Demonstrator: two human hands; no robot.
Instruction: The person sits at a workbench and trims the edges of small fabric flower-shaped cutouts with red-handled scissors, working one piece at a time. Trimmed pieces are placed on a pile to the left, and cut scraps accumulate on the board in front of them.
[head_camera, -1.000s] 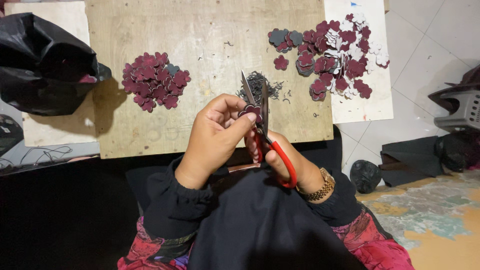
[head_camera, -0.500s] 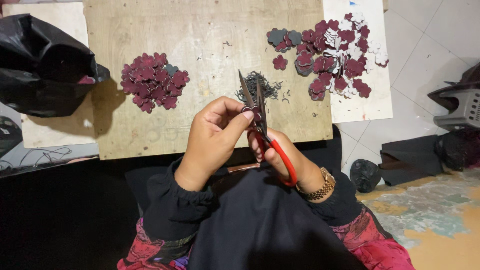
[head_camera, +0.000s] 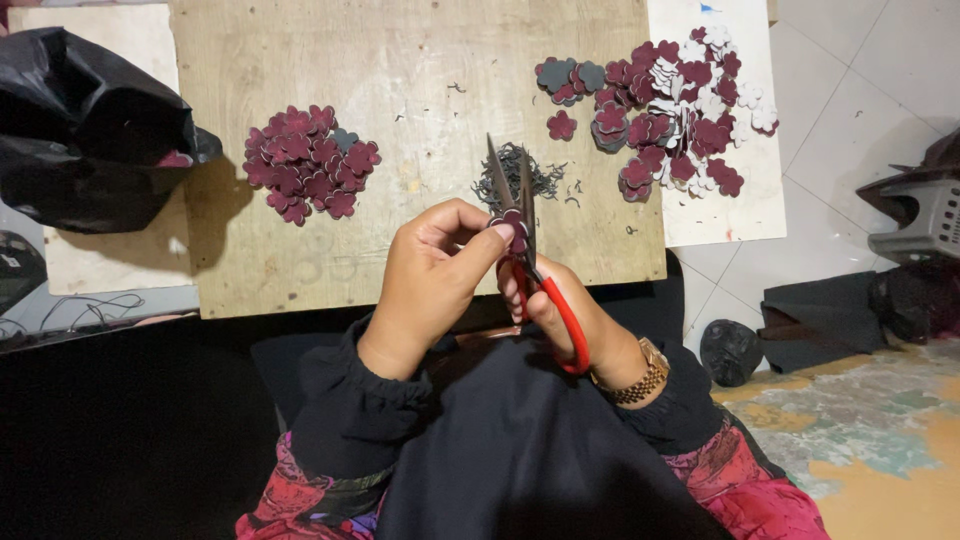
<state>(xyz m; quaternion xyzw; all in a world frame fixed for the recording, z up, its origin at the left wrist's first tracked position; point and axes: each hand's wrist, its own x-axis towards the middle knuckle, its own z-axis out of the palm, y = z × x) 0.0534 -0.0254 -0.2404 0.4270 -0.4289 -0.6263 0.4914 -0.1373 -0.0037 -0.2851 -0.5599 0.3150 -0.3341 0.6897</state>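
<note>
Left hand pinches a small dark-red flower cutout between thumb and fingertips, held right at the blades. Right hand is closed through the red handles of the scissors; blades point away from the body, nearly together, tips over the worktop. Both hands sit above the near edge of the wooden board. Just beyond the blade tips: a small heap of dark trimmings. Far left on the board: a tight pile of dark-red flower pieces. Far right: a bigger loose pile of red, grey and white flower pieces, spilling onto a white sheet. Black plastic bag at left edge.
</note>
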